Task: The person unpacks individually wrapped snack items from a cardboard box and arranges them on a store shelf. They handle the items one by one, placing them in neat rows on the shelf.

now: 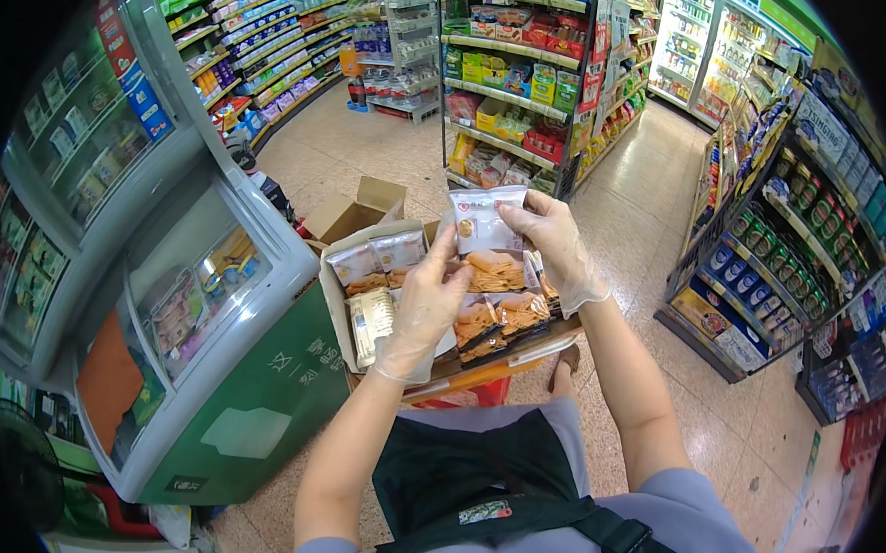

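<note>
My right hand, in a clear disposable glove, grips the upper right of a white plastic snack packet whose lower part shows orange-brown pieces. My left hand, gloved too, is at the packet's left side with fingers apart; whether its fingertips touch the packet I cannot tell. Under both hands stands an open cardboard box holding several similar packets. A packet of pale, cream-coloured food lies at the box's left, beside my left wrist. More packets with orange-brown pieces lie at the right of the box.
A green and grey glass-topped freezer stands close on the left. Behind the box is another open carton. A snack shelf stands ahead, a rack of cans to the right. Beneath the box is something orange and red.
</note>
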The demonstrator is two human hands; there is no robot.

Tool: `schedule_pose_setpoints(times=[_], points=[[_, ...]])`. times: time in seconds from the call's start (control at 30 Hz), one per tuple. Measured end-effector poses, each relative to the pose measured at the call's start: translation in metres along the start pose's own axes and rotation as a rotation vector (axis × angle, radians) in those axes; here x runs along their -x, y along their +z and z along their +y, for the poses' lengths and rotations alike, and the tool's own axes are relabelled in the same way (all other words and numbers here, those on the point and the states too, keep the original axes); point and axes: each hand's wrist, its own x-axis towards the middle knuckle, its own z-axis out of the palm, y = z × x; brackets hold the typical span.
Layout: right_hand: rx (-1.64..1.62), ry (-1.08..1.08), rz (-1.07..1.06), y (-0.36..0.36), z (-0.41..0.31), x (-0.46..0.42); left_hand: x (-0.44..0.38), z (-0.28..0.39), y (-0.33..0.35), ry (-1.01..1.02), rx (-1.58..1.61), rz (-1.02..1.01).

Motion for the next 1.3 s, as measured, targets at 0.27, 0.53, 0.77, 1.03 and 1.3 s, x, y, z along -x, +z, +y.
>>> schedule_pose_setpoints(times=[0.27, 0.53, 0.77, 1.03, 1.3], points=[[0.246, -0.282, 0.471, -0.07, 0.044, -0.042, 0.013, -0.007, 0.02, -0.011, -0.218, -0.206], [0.817, -0.199, 0.464, -0.058, 0.073, -0.02, 0.032, -0.021, 0.022, 0.054, -0.232, -0.196], [1.014, -0.305, 0.24, -0.065, 0.108, -0.005, 0.043, -0.023, 0.008, 0.071, -0.293, -0.179], [1.076, -0.096, 0.062, -0.069, 0.079, 0.006, 0.068, -0.047, -0.086, -0.071, -0.84, -0.196], [1.123, -0.163, 0.13, -0.051, 0.067, 0.0, 0.048, -0.048, -0.085, -0.344, -1.03, -0.472]])
